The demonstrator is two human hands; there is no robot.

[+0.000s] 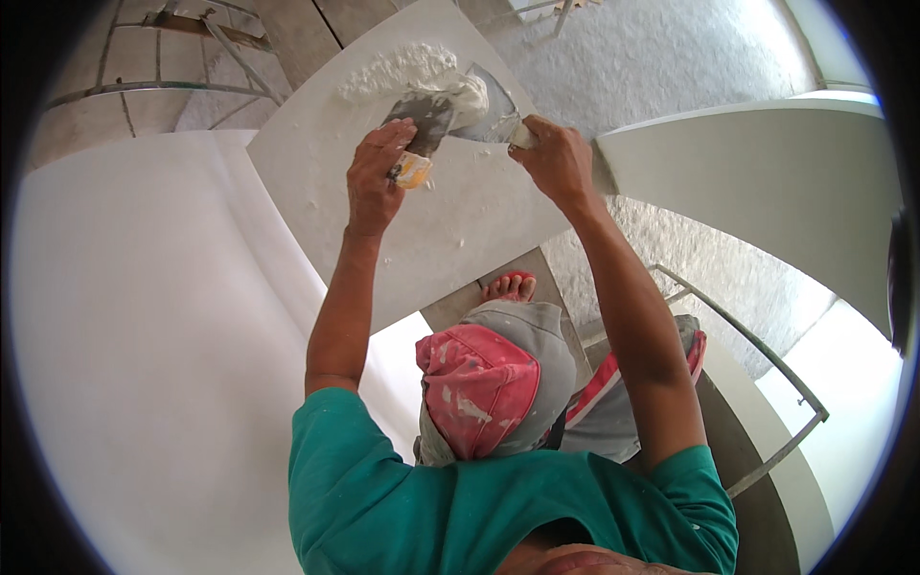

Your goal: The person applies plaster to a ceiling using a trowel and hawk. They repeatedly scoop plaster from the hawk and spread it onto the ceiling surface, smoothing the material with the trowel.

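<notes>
My left hand [377, 172] grips a putty knife [422, 119] with a dark, paste-smeared blade and a yellow-orange part near my fingers. In my right hand [559, 159] is the pale handle of a wide metal scraper [496, 107], its blade turned in toward the other tool. A lump of white putty [468, 99] sits where the two blades come together. Both tools are over a large pale board [460, 201]. Behind them on the board lies a mound of white putty [402, 69], with small spatters scattered around it.
Metal scaffold frames stand at the far left [163, 87] and right [757, 345]. A smooth white surface [153, 345] fills the left side. A curved pale panel [757, 172] is at the right. My bare foot [510, 286] shows below the board, on planks.
</notes>
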